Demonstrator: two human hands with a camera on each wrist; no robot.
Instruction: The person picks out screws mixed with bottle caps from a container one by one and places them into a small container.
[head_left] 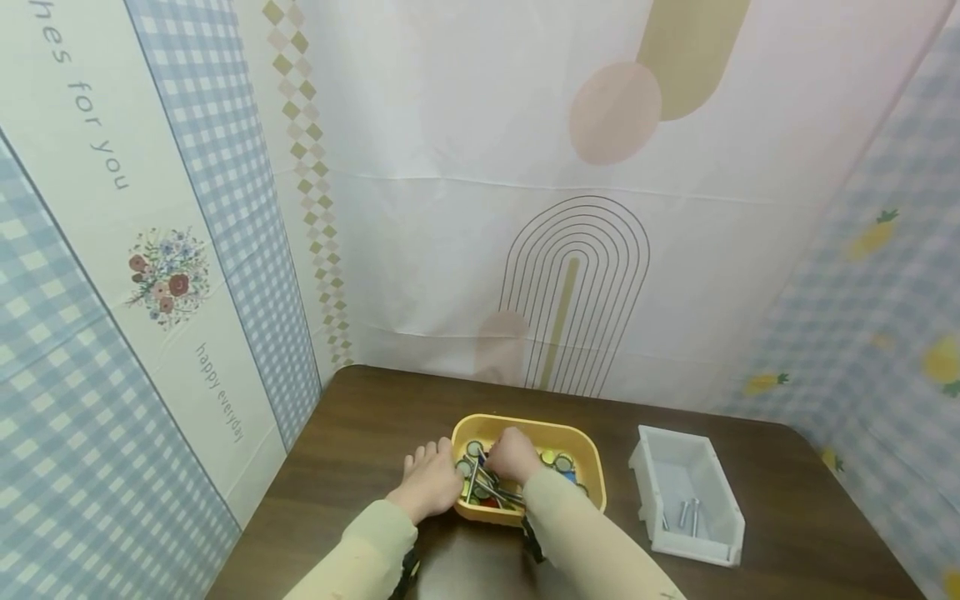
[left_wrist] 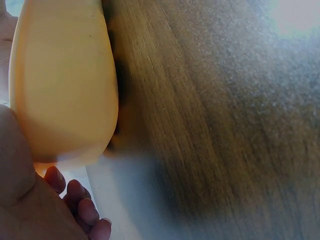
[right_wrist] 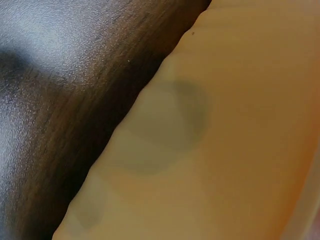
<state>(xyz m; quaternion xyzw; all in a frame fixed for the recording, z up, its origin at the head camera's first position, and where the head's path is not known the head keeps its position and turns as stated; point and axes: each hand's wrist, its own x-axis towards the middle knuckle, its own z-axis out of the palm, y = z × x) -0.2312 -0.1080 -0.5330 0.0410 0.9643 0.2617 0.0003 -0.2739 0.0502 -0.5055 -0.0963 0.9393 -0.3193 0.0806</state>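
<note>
A yellow plastic basin stands on the table, holding round bottle caps and several long metal bolts. At its left side is my left hand, touching the rim on the thumb side with relaxed fingers outside it. The left wrist view shows this hand's fingers beside the end of the basin's yellow wall. My right hand reaches down into the basin among the caps and bolts. Its fingertips are hidden, so whether it grips anything is unclear. Mostly basin wall fills the right wrist view.
To the right of the basin stands a white open-front bin with a few metal bolts in it. The dark wooden table meets a patterned cloth backdrop behind, with more cloth at both sides.
</note>
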